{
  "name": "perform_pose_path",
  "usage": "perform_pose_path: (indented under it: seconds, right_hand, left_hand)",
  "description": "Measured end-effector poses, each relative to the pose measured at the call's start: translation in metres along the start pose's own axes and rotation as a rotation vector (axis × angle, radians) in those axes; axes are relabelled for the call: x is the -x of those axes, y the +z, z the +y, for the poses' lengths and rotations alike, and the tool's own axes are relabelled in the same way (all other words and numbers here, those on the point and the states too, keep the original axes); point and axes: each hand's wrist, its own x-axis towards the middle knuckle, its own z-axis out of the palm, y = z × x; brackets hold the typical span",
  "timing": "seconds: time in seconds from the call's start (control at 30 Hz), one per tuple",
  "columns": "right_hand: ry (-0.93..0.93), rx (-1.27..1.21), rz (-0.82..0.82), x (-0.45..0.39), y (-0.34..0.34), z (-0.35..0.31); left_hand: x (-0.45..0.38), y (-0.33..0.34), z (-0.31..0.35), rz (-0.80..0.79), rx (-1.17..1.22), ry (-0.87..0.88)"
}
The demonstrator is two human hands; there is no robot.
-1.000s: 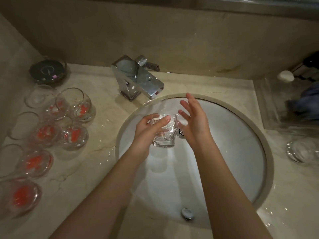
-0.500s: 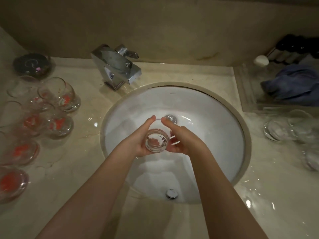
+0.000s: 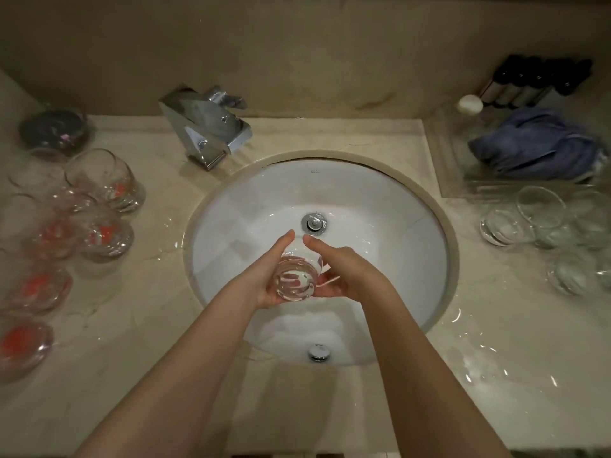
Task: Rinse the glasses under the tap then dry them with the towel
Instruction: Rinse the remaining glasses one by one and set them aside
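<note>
**A glass held over the sink**

A clear glass (image 3: 298,277) sits between two hands, right over the white sink (image 3: 390,226). The left hand (image 3: 264,276) holds it from one side and the right hand (image 3: 344,276) from the other — the fingers of both curl round it, and the thumbs reach up above it, close but not touching. The glass tips a bit, so its thick bottom faces up at me.

The shiny tap (image 3: 211,127) stands at the back, to the left of the sink. I cannot tell if water is coming out of it.

On the tabletop (image 3: 148,342) to the left are many glasses with red bits in them (image 3: 105,183). To the right stand clean-looking clear glasses (image 3: 529,219), and the tabletop there is wet. Behind them lies a blue towel (image 3: 535,143) in a see-through tray (image 3: 446,180) — with dark bottles (image 3: 535,77) at the back.
</note>
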Motion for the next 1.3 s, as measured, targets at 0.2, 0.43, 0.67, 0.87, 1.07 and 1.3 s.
perform_pose_path:
  seconds: [0.2, 0.43, 0.67, 0.87, 1.07, 1.3]
  right_hand:
    - [-0.315, -0.159, -0.095, 0.041, -0.035, 0.001]
    - [-0.629, -0.198, 0.065, 0.108, -0.098, 0.021]
    - [-0.695, -0.018, 0.254, 0.159, -0.175, 0.047]
    - [-0.695, 0.18, 0.424, 0.168, -0.231, 0.06]
    - [-0.649, 0.596, 0.577, 0.155, -0.267, 0.065]
    - [-0.664, 0.761, 0.65, 0.141, -0.283, 0.063]
  left_hand:
    - [0.035, 0.025, 0.01, -0.018, -0.221, 0.414]
    - [0.067, 0.1, 0.017, -0.194, -0.533, 0.704]
    - [0.061, 0.187, 0.01, -0.354, -0.902, 0.827]
    - [0.036, 0.242, -0.003, -0.44, -1.02, 0.857]
    - [0.015, 0.274, -0.006, -0.388, -1.227, 0.893]
    - [0.002, 0.289, -0.005, -0.231, -1.441, 1.064]
